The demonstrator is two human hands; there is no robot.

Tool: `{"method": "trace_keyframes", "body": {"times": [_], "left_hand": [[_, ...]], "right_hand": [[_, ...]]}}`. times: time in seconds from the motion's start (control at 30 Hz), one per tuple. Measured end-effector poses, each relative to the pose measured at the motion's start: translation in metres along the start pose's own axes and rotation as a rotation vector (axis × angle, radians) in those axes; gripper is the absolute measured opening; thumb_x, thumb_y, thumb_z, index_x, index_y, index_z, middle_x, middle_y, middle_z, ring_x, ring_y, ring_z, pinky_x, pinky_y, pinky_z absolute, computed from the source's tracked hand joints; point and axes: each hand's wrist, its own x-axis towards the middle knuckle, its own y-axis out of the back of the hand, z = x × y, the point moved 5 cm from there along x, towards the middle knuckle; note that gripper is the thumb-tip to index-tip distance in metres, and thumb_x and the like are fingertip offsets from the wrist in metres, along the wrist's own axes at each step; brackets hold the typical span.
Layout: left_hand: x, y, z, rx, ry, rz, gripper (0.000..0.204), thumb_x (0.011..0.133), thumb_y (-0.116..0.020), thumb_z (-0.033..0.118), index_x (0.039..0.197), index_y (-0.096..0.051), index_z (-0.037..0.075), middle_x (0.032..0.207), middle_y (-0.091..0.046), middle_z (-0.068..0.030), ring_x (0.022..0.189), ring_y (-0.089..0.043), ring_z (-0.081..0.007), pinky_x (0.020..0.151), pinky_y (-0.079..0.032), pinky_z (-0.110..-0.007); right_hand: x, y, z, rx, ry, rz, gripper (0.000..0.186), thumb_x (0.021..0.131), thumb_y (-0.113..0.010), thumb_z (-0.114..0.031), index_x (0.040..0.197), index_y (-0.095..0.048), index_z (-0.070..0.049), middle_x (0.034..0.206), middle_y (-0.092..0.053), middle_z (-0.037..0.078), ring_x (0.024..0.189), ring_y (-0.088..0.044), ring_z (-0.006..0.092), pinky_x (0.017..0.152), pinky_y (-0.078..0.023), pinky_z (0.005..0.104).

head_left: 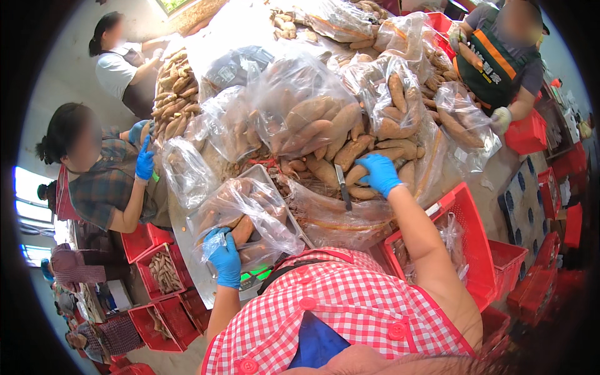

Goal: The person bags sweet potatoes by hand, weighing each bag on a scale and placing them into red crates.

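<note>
My left hand [225, 256], in a blue glove, grips the edge of a clear plastic bag [265, 209]. Several brown sweet potatoes [242, 230] lie inside that bag, which rests on a metal scale tray [294, 226]. Green digits glow on the scale's display [256, 275], partly covered by the bag and my apron. Farther right, my blue-gloved right hand [379, 175] has its fingers curled over a sweet potato [357, 175] in the loose pile. A knife [344, 187] with a dark handle lies on the pile just left of that hand.
Large filled plastic bags [306, 103] stand across the table beyond my hands. A red crate [462, 244] is close under my right arm. Co-workers stand at the left, one with a blue-gloved hand [144, 164] raised, and another person [506, 62] at the far right. Red crates [164, 269] stand on the floor.
</note>
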Motion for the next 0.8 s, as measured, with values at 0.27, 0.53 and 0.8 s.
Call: {"method": "trace_keyframes", "body": {"times": [0.27,0.53,0.8], "left_hand": [[0.0,0.09,0.019,-0.861,0.479,0.213,0.013,0.093,-0.05,0.005,0.094,-0.062,-0.002,0.078,-0.06,-0.0062,0.072,-0.057,-0.0131,0.073,-0.045,-0.026],[-0.016,0.108,0.007,-0.93,0.524,0.118,0.015,0.09,-0.056,0.008,0.098,-0.063,-0.002,0.079,-0.063,-0.0074,0.072,-0.06,-0.0145,0.071,-0.046,-0.027],[-0.053,0.157,0.061,-0.406,0.121,0.798,0.045,0.084,-0.062,0.007,0.125,-0.048,-0.002,0.127,-0.051,-0.0126,0.112,-0.051,-0.0263,0.097,-0.04,-0.037]], "right_hand": [[-0.058,0.094,0.039,1.196,-0.521,0.211,0.034,0.085,-0.067,-0.015,0.115,-0.059,0.0,0.097,-0.066,0.006,0.074,-0.059,0.0114,0.061,-0.048,0.0253],[-0.038,0.13,-0.182,1.452,-0.149,-0.396,0.041,0.086,-0.064,-0.014,0.123,-0.054,0.001,0.097,-0.066,0.011,0.065,-0.055,0.0094,0.059,-0.045,0.0216],[-0.045,0.104,-0.231,1.799,-0.162,-0.915,0.047,0.087,-0.065,-0.033,0.117,-0.055,0.003,0.09,-0.067,0.015,0.056,-0.05,0.0106,0.048,-0.037,0.0215]]}}
